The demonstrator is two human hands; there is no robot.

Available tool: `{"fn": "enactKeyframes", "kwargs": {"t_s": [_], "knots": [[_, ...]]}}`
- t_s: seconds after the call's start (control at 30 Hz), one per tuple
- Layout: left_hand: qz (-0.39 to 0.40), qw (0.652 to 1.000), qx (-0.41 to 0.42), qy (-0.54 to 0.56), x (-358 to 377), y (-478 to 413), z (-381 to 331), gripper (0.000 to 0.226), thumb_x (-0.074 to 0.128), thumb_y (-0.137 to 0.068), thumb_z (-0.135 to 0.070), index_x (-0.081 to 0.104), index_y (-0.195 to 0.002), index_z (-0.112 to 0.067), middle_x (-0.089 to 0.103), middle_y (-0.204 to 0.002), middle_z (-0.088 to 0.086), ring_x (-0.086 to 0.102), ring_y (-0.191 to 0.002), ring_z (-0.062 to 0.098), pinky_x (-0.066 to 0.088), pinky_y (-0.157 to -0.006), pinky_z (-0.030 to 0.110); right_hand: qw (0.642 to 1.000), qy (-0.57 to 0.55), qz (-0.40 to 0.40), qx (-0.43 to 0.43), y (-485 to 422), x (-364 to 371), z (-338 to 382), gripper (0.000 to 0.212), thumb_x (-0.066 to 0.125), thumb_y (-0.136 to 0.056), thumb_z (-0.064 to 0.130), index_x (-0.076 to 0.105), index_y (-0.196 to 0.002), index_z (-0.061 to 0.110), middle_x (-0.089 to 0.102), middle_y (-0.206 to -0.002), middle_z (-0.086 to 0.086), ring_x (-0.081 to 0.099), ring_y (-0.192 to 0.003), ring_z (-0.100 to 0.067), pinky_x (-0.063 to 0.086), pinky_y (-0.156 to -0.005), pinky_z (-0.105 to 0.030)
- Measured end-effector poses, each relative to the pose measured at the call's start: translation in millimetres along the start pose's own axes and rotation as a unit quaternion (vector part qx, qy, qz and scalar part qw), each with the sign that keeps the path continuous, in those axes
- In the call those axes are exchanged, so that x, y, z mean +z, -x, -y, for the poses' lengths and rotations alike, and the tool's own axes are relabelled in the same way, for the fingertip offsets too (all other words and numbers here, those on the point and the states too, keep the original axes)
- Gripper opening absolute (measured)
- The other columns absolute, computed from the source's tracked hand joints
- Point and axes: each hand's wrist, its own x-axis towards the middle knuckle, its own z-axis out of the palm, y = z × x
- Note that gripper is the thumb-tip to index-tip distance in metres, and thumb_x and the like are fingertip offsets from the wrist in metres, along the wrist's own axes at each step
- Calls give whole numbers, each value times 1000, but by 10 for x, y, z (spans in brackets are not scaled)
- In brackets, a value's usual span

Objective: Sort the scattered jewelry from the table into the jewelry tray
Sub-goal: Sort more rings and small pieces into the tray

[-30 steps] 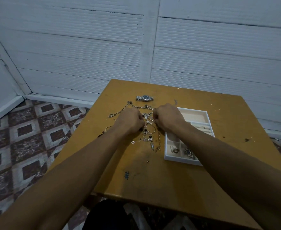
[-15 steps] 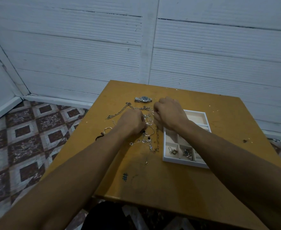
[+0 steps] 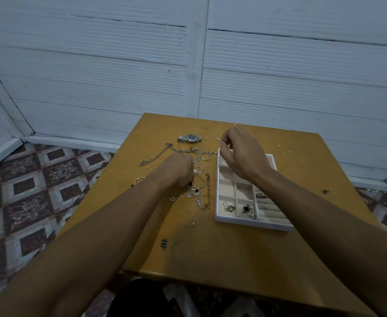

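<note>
Barely underway: most jewelry (image 3: 197,191) is lying loose; right hand (image 3: 243,154) is pinching a thin piece (image 3: 216,138), left hand (image 3: 178,170)'s grip unclear.

A white ribbed wall (image 3: 119,76) meets a patterned tile floor (image 3: 28,191) (brown and grey squares) at left.

A scuffed, mustard-yellow wooden worktop (image 3: 233,259). Near its far edge lies a silver wristwatch (image 3: 189,138) with a dark dial. Just in front of it a long link chain (image 3: 156,155) stretches across, a thin ring (image 3: 205,157) beside it. Closer in sits a tangle of silver jewelry (image 3: 198,193), with an open bangle (image 3: 140,179) to its left and a small clasp (image 3: 193,224) in front. A white, compartmented jewelry tray (image 3: 252,223) rests to the right. A hash mark (image 3: 164,244) is inked toward the near edge.
</note>
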Motion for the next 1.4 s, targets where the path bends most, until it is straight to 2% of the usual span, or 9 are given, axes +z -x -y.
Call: {"fn": "enactKeyframes", "kwargs": {"t_s": [0.13,0.27,0.43,0.53,0.87,1.03,1.2,1.3,1.4], "knots": [[8,1000,3,-2,-58,53,-47,23,53,-96,-26,65,-102,-8,64,-104,10,60,-98,25,52,-87,39,999,-30,12,5,52,-27,-28,7,48,-93,11,49,-87,8,52,-82,-6,46,-70,-23,41,-61,-41],[4,1000,2,8,-81,91,-61,22,52,-96,-22,65,-101,-5,66,-104,12,61,-97,26,52,-84,38,999,-48,19,6,107,-93,-46,8,45,-96,8,47,-89,8,51,-81,-7,41,-69,-20,33,-60,-32],[4,999,8,51,-98,136,-42,17,54,-96,-20,65,-107,-13,65,-109,7,59,-102,21,49,-87,33,998,-27,34,46,156,-160,-185,24,46,-98,9,58,-117,0,62,-99,-11,51,-88,-18,34,-77,-23],[5,998,9,58,-112,147,-8,17,54,-95,-17,67,-106,-14,67,-109,6,60,-99,19,51,-86,32,998,-2,35,42,188,-206,-250,26,49,-97,9,63,-118,1,67,-108,-13,57,-101,-24,31,-82,-18],[-62,994,17,88,-361,250,-85,21,55,-94,-14,74,-101,-7,72,-100,6,65,-87,17,54,-79,32,996,-24,29,75,330,-336,-254,25,54,-94,9,67,-115,5,69,-105,-11,60,-97,-23,40,-83,-23],[-31,987,43,154,-438,318,-162,18,61,-93,-17,72,-106,-10,68,-84,0,59,-70,8,49,-68,25,996,-27,23,87,368,-441,-244,24,54,-94,10,69,-112,5,69,-101,-10,60,-93,-21,41,-81,-23],[-21,983,28,180,-438,366,-165,21,58,-95,-14,70,-110,-7,64,-74,-4,60,-67,10,50,-64,25,995,-31,27,92,438,-512,-233,23,54,-94,10,69,-111,6,69,-99,-9,60,-88,-20,49,-82,-35],[-16,985,15,171,-429,376,-154,23,55,-96,-13,69,-113,-5,68,-85,3,59,-66,6,48,-61,22,995,-30,27,93,471,-535,-243,22,55,-93,10,69,-110,6,69,-99,-10,60,-88,-21,49,-82,-35],[-17,990,15,137,-458,393,-168,25,53,-97,-11,67,-116,-4,70,-103,11,58,-73,11,49,-73,27,994,-31,31,97,484,-545,-255,22,55,-93,11,70,-109,6,70,-99,-9,60,-88,-20,50,-82,-36]]}}
